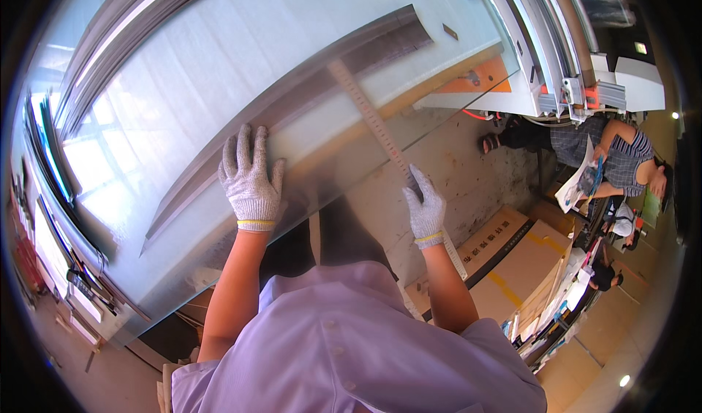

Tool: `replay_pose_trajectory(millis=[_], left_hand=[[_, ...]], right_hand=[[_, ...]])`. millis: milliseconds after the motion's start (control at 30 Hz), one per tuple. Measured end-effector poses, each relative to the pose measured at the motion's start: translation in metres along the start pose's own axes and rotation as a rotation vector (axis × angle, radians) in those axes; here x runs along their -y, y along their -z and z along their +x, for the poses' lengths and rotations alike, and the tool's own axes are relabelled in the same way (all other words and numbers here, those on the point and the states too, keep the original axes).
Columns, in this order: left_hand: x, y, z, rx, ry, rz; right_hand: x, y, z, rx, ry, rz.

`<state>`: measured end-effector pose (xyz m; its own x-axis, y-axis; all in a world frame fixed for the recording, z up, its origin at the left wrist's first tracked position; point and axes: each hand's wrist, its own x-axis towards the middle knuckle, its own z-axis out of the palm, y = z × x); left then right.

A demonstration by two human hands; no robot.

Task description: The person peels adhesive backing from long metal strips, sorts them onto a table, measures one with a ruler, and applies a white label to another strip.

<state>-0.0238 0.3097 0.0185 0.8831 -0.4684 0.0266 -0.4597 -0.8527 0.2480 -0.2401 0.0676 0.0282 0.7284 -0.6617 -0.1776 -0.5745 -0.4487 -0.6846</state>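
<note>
A long dark-grey strip of sheet material [292, 84] lies across a pale, glossy tabletop [241, 40]. My left hand [251, 175], in a grey knitted glove with a yellow cuff edge, lies with fingers spread on the strip's near edge. In my right hand [425, 208], gloved the same way, is a long, narrow ruler [369, 117] with marks along its length. The ruler's far end rests on the strip, and its near end runs down past my right wrist. My right fingers are closed round the ruler beyond the table's near edge.
A small dark piece [450, 31] lies beyond the strip's right end. More dark strips [110, 55] lie at the far left. A metal rail assembly [574, 95] stands at right. Below are cardboard boxes [512, 267]. Another person [621, 150] holds papers at the right.
</note>
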Motion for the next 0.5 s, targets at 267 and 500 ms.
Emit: replay_pose_trajectory(millis=[267, 500], left_hand=[[0.0007, -0.0005, 0.0003, -0.008, -0.009, -0.005], [0.0004, -0.0001, 0.0006, 0.035, 0.011, -0.003]], right_hand=[[-0.0019, -0.0009, 0.0006, -0.001, 0.015, -0.038], [0.0016, -0.0001, 0.0027, 0.01, -0.002, -0.059]])
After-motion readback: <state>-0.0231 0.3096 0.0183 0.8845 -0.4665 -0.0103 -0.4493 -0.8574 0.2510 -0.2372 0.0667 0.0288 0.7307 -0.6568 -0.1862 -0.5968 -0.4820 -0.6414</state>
